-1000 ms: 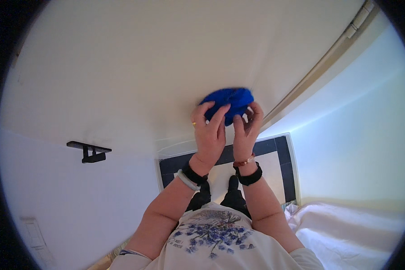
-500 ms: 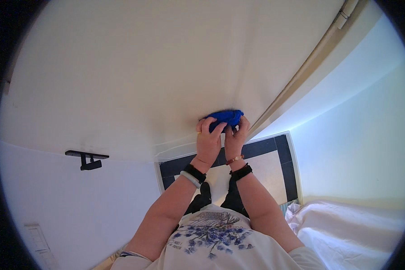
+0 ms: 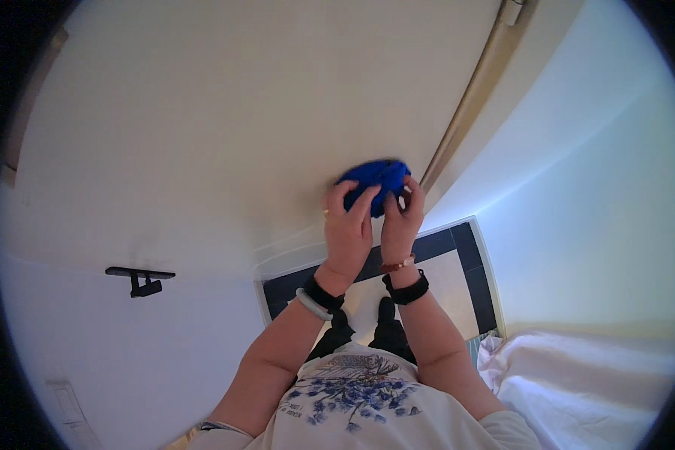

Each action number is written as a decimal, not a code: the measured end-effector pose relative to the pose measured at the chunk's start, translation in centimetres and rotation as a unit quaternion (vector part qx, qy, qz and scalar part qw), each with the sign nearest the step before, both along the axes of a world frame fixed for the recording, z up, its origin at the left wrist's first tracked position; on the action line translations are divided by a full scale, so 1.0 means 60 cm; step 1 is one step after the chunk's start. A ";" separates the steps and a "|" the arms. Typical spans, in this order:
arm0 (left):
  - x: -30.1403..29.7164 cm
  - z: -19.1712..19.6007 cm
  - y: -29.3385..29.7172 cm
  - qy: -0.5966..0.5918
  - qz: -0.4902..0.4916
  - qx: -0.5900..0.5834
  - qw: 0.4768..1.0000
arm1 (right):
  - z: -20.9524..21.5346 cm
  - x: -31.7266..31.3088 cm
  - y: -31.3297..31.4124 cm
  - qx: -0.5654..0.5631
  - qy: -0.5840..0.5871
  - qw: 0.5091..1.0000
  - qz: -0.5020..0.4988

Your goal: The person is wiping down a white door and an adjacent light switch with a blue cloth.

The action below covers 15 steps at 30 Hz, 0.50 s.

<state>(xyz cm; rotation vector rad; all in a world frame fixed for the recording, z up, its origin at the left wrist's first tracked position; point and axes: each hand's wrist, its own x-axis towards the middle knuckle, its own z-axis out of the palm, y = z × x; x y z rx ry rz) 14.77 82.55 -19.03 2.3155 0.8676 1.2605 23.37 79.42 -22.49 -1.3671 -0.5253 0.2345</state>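
Observation:
A bunched blue cloth [image 3: 373, 178] lies against the white door [image 3: 277, 112], near its hinge edge. On the cloth's left and lower side, my left hand [image 3: 347, 231] grips it with bent fingers. My right hand [image 3: 403, 223] holds its right side, the fingertips curled round the edge. Both arms reach forward and up, side by side. Parts of the cloth under the fingers are hidden.
A black door handle [image 3: 141, 280] sticks out from the door at the left. The frame with a hinge [image 3: 511, 12] runs along the right, beside a pale wall [image 3: 585, 247]. Pink-white fabric [image 3: 577, 382] drapes at lower right. Dark-bordered tiles [image 3: 427, 285] lie around my feet.
Both hands and the blue cloth have shifted up in the picture along the door. More of the cloth shows now. My view has turned slightly, so the hinge edge appears farther left.

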 end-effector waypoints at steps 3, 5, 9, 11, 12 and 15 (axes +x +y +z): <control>0.006 0.079 0.002 -0.049 0.017 0.068 0.996 | 0.114 -0.005 -0.011 0.044 -0.084 0.995 0.009; 0.013 0.093 0.004 -0.075 0.022 0.100 0.992 | 0.135 -0.003 -0.012 0.053 -0.137 0.989 0.005; 0.014 0.055 0.019 -0.063 0.037 0.140 0.987 | 0.097 -0.009 0.006 0.026 -0.238 0.970 -0.044; 0.006 0.027 0.021 -0.014 0.010 0.130 0.991 | 0.047 -0.016 0.011 -0.017 -0.224 0.972 -0.062; 0.008 0.010 0.021 -0.006 0.015 0.142 0.990 | 0.025 -0.017 0.012 -0.019 -0.224 0.973 -0.061; 0.012 -0.045 0.020 0.040 -0.024 0.107 0.993 | -0.053 -0.015 0.013 -0.059 -0.211 0.973 -0.079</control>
